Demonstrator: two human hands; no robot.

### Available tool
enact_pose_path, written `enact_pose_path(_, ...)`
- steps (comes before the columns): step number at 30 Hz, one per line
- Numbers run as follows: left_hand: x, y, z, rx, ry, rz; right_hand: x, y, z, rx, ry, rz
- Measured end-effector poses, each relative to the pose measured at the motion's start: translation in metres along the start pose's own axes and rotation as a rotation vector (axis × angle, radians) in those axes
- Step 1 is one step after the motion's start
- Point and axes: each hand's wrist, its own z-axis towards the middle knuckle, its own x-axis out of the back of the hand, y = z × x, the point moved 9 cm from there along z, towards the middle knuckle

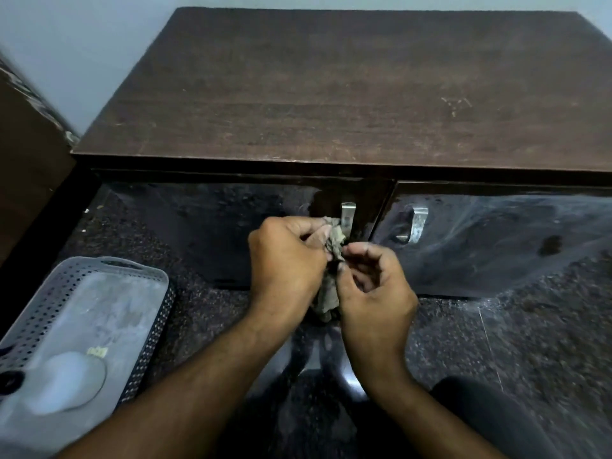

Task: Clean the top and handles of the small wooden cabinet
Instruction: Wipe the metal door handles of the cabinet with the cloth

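The small dark wooden cabinet (347, 94) fills the upper half of the view, its flat top dull and scratched. Two glossy dark doors face me, each with a metal handle: the left handle (347, 215) and the right handle (418, 225). My left hand (284, 260) grips a crumpled grey-brown cloth (334, 240) right against the lower part of the left handle. My right hand (374, 289) pinches the same cloth from the right, just below that handle. The cloth's tail (326, 301) hangs between my two wrists.
A grey perforated plastic basket (149, 326) stands on the dark speckled floor at the lower left, with a white plastic bottle (66, 382) lying in it. A brown piece of furniture (26, 154) sits at the left edge. A pale wall runs behind the cabinet.
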Motion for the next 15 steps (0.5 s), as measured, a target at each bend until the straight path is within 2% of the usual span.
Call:
enact_pose_path(2,-0.002,-0.003,0.002,0.002,-0.005,0.043,-0.011,0.013,-0.001,-0.085,-0.063,-0.044)
enact_pose_path(4,-0.003,-0.007,0.003,0.025,-0.018,0.073,-0.018,0.014,-0.005,-0.083,-0.095,-0.073)
enact_pose_path(9,0.002,-0.030,0.009,0.184,-0.054,0.225,-0.043,0.026,-0.011,-0.149,-0.247,-0.085)
enact_pose_path(12,0.010,-0.032,0.012,0.201,-0.044,0.201,-0.054,0.030,-0.003,-0.237,-0.233,0.013)
enact_pose_path(15,0.018,-0.020,0.013,0.104,-0.013,0.289,-0.061,0.039,0.007,-0.375,-0.160,0.156)
